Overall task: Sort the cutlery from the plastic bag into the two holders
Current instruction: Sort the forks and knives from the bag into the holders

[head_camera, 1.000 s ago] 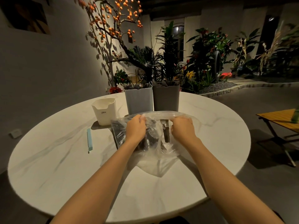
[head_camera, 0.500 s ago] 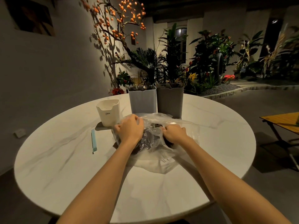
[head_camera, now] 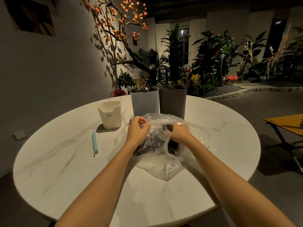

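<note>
A clear plastic bag [head_camera: 161,163] full of dark cutlery [head_camera: 152,141] lies at the middle of the round white table [head_camera: 65,161]. My left hand [head_camera: 136,130] pinches the bag's left edge near its mouth. My right hand [head_camera: 178,132] is curled down into the bag's opening, fingers hidden among the plastic and dark pieces. Just behind the bag stand two tall holders side by side: a light grey holder [head_camera: 145,102] on the left and a dark grey holder [head_camera: 173,102] on the right, both with dark cutlery tips showing at their rims.
A white cup [head_camera: 110,114] marked CRBW stands left of the holders. A pale blue stick-like item [head_camera: 95,143] lies on the table further left. A fork tip [head_camera: 127,124] pokes out beside the cup. A wooden folding table [head_camera: 285,123] stands at far right; plants behind.
My right hand has moved from the bag's right edge down into its opening. My left hand stays on the bag's left edge. The camera view shifted slightly.
</note>
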Demonstrator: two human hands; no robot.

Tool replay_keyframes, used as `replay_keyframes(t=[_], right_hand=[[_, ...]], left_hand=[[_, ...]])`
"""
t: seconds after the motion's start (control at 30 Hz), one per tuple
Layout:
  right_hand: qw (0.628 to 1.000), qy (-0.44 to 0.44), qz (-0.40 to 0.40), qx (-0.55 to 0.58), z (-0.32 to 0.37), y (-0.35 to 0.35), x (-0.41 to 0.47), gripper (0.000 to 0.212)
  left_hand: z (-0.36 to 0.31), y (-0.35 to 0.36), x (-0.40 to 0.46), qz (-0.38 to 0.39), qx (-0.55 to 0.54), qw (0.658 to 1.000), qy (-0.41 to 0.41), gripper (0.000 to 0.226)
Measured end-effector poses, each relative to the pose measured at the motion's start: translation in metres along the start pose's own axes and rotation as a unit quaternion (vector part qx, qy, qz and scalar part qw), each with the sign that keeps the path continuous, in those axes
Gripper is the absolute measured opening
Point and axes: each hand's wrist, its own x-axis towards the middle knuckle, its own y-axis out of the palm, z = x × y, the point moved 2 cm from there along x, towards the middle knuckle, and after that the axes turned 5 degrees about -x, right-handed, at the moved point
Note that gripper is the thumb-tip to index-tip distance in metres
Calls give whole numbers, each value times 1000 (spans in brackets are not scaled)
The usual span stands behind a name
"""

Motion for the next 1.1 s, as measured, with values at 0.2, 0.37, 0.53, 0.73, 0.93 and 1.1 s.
replay_keyframes(t=[0.2,0.37,0.53,0.73,0.93,1.1], right_hand=[[998,-7,-21,57,-6,3,0,52],[999,-39,11,21,-7,7,1,46],[989,-46,-37,138,-12,-4,-12,33],[978,-9,-57,198,-12,-11,-18,36],[978,-25,-27,204,-16,-12,-19,12],[991,-40,-65,106,-16,-7,-14,23]], left_hand=[[-19,1,-7,-52,89,984,146,24],[-28,18,-20,89,173,941,277,22],[-18,20,-19,143,351,898,223,42],[-19,5,-16,191,309,919,153,53],[-17,-10,-15,164,229,954,105,42],[-13,-7,-11,112,214,952,188,57]])
